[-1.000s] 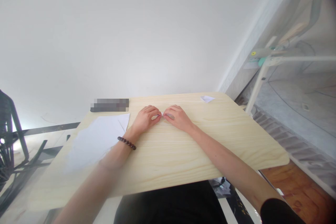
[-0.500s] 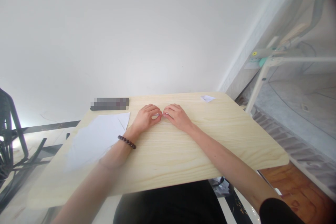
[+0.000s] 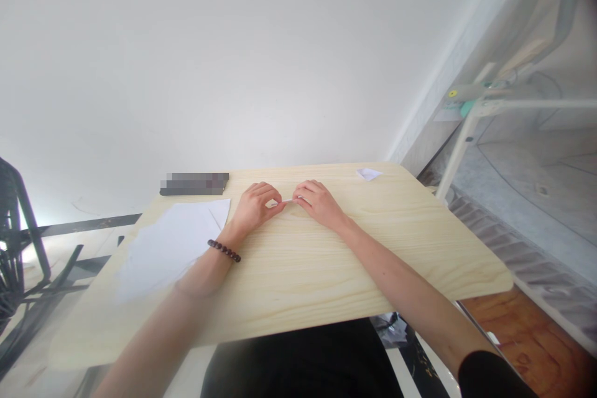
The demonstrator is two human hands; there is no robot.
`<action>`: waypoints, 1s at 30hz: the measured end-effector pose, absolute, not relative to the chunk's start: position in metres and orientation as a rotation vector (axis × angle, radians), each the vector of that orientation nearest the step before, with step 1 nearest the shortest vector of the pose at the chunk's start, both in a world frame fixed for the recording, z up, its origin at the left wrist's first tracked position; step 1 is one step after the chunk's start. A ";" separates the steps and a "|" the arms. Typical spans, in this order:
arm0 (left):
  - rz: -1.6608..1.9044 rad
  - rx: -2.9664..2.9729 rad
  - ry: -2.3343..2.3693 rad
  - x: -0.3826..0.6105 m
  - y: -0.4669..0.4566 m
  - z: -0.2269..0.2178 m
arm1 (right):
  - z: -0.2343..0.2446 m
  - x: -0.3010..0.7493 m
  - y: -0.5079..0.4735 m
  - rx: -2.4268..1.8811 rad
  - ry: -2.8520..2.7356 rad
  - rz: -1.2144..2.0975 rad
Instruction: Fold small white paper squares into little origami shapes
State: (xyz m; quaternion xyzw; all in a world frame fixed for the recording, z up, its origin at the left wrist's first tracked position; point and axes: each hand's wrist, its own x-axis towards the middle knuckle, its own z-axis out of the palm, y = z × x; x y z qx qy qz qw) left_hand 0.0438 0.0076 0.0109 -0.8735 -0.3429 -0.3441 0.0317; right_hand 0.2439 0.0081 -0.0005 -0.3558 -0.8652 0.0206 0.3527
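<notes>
- Pinching one end of a slim white piece (image 3: 288, 201), apparently paper, the left hand (image 3: 255, 206) curls thumb to fingers just left of the frame's center.
- Opposite it, the right hand (image 3: 321, 204) grips the other end between thumb and bent fingers, with a narrow white edge showing straight and thin across the gap, near the middle of the frame.
- A bracelet (image 3: 224, 251) of round, dark, glossy beads circles the left wrist.
- Beneath both hands spreads a pale tabletop (image 3: 326, 280), its wavy wood grain running sideways and its corners rounded.
- Smooth white sheets (image 3: 172, 242) lie flat and overlapping at left of center, partly behind the left forearm.
- Beyond them, a dark, oblong object (image 3: 193, 184) sits near the table's far edge, its surface blurred into blocks.
- Toward the right of the tabletop's far edge rests a small, angular folded white paper (image 3: 369, 173), well apart from the hands.
- A plain, matte white wall (image 3: 261, 62) fills the upper frame; white tubular framing (image 3: 459, 149) stands at right.
</notes>
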 end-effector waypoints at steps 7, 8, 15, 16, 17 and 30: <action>-1.145 -2.567 -1.077 0.042 0.011 0.007 | 0.001 0.246 0.008 -0.925 -2.219 0.085; -1.144 -2.546 -1.085 0.042 0.011 0.007 | 0.001 0.245 0.008 -0.927 -2.217 0.090; -1.097 -2.394 -1.170 0.034 0.015 0.005 | 0.001 0.249 0.008 -0.948 -2.168 0.119; -1.094 -2.378 -1.194 0.032 0.016 0.005 | 0.001 0.251 0.008 -0.958 -2.151 0.118; -1.085 -2.374 -1.213 0.031 0.016 0.006 | 0.001 0.253 0.009 -0.970 -2.132 0.117; -1.058 -2.540 -1.164 0.041 0.009 0.009 | 0.001 0.249 0.005 -0.957 -2.159 0.114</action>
